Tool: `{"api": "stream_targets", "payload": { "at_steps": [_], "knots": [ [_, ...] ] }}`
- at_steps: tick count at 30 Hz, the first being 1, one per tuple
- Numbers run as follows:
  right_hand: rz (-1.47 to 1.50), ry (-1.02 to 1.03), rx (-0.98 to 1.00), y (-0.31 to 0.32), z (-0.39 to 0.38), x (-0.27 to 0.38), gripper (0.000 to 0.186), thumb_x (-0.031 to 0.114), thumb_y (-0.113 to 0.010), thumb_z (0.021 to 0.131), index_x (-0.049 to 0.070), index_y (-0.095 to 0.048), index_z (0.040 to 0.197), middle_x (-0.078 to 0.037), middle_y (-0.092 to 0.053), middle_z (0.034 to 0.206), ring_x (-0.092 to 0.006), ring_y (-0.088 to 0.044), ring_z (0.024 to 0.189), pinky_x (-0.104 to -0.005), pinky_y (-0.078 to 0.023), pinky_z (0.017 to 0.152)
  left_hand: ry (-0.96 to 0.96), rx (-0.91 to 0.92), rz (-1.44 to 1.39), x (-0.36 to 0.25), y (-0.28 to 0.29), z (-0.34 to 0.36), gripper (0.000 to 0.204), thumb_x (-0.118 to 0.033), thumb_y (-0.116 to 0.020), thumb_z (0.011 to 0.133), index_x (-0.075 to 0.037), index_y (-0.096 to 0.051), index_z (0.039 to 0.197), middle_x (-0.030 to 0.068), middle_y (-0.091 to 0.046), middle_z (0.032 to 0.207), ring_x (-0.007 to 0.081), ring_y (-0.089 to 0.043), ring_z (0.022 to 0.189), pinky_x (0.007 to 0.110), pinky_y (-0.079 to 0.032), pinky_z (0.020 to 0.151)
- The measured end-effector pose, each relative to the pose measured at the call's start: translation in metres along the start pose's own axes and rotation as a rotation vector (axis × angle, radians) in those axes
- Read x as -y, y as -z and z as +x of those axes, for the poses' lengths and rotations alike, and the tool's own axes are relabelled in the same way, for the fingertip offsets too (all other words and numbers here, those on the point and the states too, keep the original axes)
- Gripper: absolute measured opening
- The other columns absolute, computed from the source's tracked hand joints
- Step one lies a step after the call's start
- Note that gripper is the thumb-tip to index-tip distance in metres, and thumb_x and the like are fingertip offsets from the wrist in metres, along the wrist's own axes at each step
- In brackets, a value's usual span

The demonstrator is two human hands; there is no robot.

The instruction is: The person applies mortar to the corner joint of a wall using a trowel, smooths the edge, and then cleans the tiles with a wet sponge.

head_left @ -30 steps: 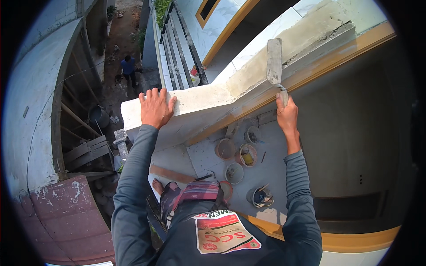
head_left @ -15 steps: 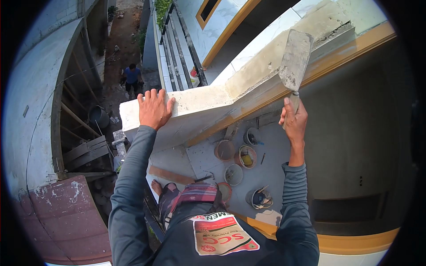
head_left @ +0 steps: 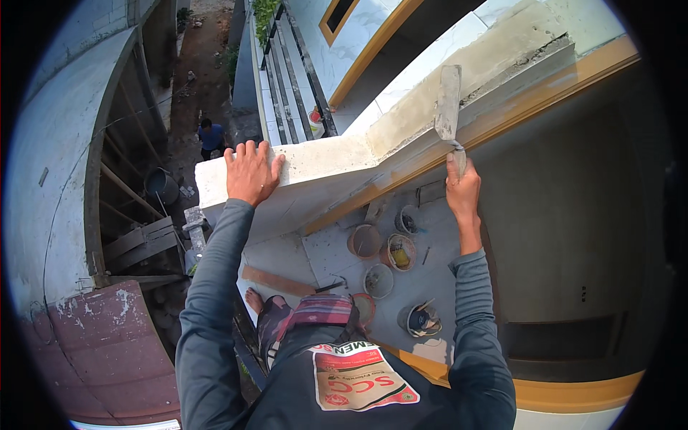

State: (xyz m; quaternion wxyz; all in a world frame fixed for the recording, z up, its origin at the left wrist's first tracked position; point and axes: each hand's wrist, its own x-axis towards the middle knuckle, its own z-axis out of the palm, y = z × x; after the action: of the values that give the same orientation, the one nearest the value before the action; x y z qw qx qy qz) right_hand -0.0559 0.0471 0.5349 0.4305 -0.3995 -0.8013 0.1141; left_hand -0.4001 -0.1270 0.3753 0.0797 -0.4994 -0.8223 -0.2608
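Note:
My left hand (head_left: 252, 173) rests near the left end of a pale plastered ledge (head_left: 326, 155), palm down, fingers laid across its top and the thumb apart. In my right hand (head_left: 464, 192) is a masonry trowel (head_left: 448, 107), its handle gripped with the thumb along it. The grey, mortar-smeared blade points away from me and is tilted nearly edge-on. It lies over the slanting part of the ledge, where the plaster looks damp; whether the blade touches is hard to tell. A rough, broken strip of mortar (head_left: 548, 50) shows at the ledge's far right.
Below stand several buckets, among them a brown bucket (head_left: 364, 241) and a white bucket (head_left: 378, 281), beside a plank (head_left: 278, 281) and a hammer (head_left: 331, 285). A dark railing (head_left: 287, 79) runs beyond the ledge. Far down in the alley is a person in blue (head_left: 211, 136).
My right hand has moved left and slightly nearer, turning the trowel blade from broadside to nearly edge-on. My left hand stays on the ledge. The person below has shifted slightly.

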Motion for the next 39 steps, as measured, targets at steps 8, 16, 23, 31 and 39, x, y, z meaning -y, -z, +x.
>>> {"api": "stream_targets", "payload": {
  "at_steps": [8, 16, 23, 31, 39],
  "knots": [
    [0.23, -0.127, 0.007, 0.005, -0.003, 0.014, 0.041, 0.041, -0.059, 0.1, 0.004, -0.056, 0.084, -0.001, -0.052, 0.058, -0.008, -0.049, 0.046, -0.0267, -0.039, 0.04, 0.014, 0.006, -0.023, 0.002, -0.005, -0.003, 0.044, -0.045, -0.051, 0.095, -0.005, -0.062, 0.111, 0.0123, -0.054, 0.098, 0.0277, -0.051, 0.1, 0.051, -0.031, 0.097],
    [0.105, -0.275, 0.174, 0.007, -0.001, 0.032, 0.043, 0.043, -0.06, 0.099, 0.002, -0.057, 0.085, -0.002, -0.056, 0.059, -0.0068, -0.05, 0.047, -0.0258, -0.04, 0.044, 0.022, 0.025, -0.004, 0.0, -0.002, -0.003, 0.042, -0.044, -0.05, 0.097, -0.006, -0.061, 0.112, 0.0135, -0.056, 0.098, 0.0292, -0.052, 0.1, 0.05, -0.031, 0.099],
    [-0.303, -0.006, 0.324, -0.006, -0.004, 0.016, 0.044, 0.038, -0.061, 0.098, -0.005, -0.06, 0.091, -0.021, -0.06, 0.066, -0.0341, -0.056, 0.056, -0.0429, -0.048, 0.059, 0.008, 0.023, 0.003, -0.001, -0.007, -0.003, 0.042, -0.044, -0.05, 0.097, -0.006, -0.061, 0.112, 0.0132, -0.056, 0.098, 0.0278, -0.052, 0.1, 0.049, -0.031, 0.098],
    [-0.291, -0.03, 0.286, -0.013, -0.015, 0.0, 0.047, 0.042, -0.059, 0.098, -0.005, -0.061, 0.092, -0.023, -0.061, 0.069, -0.0385, -0.058, 0.061, -0.0444, -0.048, 0.062, 0.0, 0.025, 0.002, -0.001, -0.006, -0.009, 0.043, -0.045, -0.05, 0.097, -0.007, -0.061, 0.113, 0.0131, -0.057, 0.099, 0.0279, -0.052, 0.1, 0.049, -0.032, 0.097],
    [0.182, -0.381, 0.292, -0.002, -0.018, 0.057, 0.038, 0.044, -0.062, 0.098, 0.007, -0.059, 0.088, 0.003, -0.047, 0.059, -0.0037, -0.045, 0.046, -0.0211, -0.036, 0.041, -0.014, -0.006, 0.004, 0.001, -0.006, 0.003, 0.045, -0.046, -0.049, 0.097, -0.006, -0.064, 0.109, 0.0129, -0.058, 0.097, 0.0278, -0.053, 0.1, 0.051, -0.031, 0.096]
  ]
}}
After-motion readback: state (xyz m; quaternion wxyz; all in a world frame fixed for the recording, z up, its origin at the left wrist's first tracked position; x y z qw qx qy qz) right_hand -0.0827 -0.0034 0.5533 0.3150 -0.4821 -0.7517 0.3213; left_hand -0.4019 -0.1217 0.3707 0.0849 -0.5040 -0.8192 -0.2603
